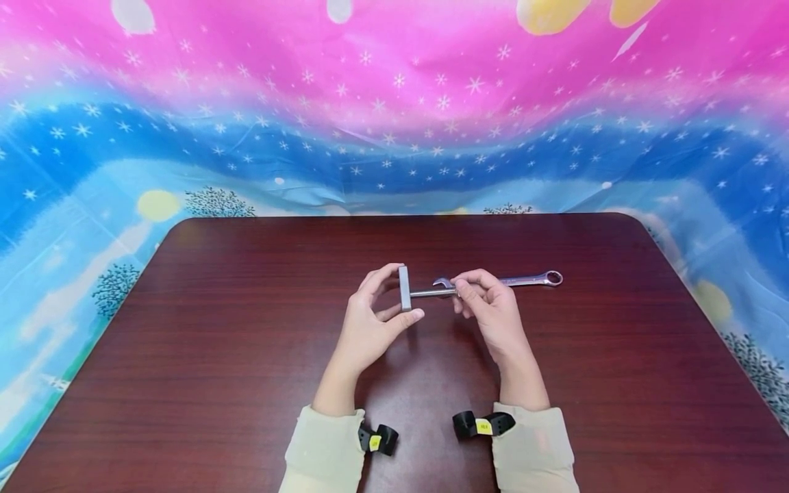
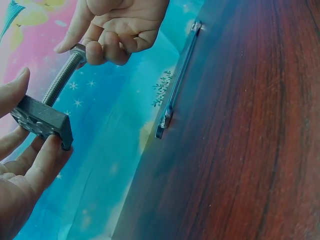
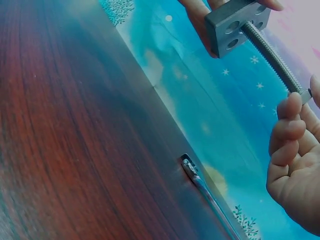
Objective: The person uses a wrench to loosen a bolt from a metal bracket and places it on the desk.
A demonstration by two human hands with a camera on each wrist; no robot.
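My left hand (image 1: 368, 327) grips a flat grey metal block (image 1: 404, 289) by its edges, between the thumb and the fingers. Several round holes show in the block's face (image 3: 220, 37) in the right wrist view. From the middle of the block a long threaded bolt (image 2: 63, 77) sticks out to the right. At its far end my right hand (image 1: 493, 311) pinches the hexagonal head (image 2: 79, 52) between thumb and forefinger, the other fingers curled. Block and bolt are held up above the table.
A combination wrench (image 1: 531, 281) lies on the dark red wooden table (image 1: 246, 342), beyond the right hand and partly hidden by it. A patterned cloth (image 1: 394, 137) hangs behind the table's far edge. Black camera mounts (image 1: 483, 426) sit at both cuffs.
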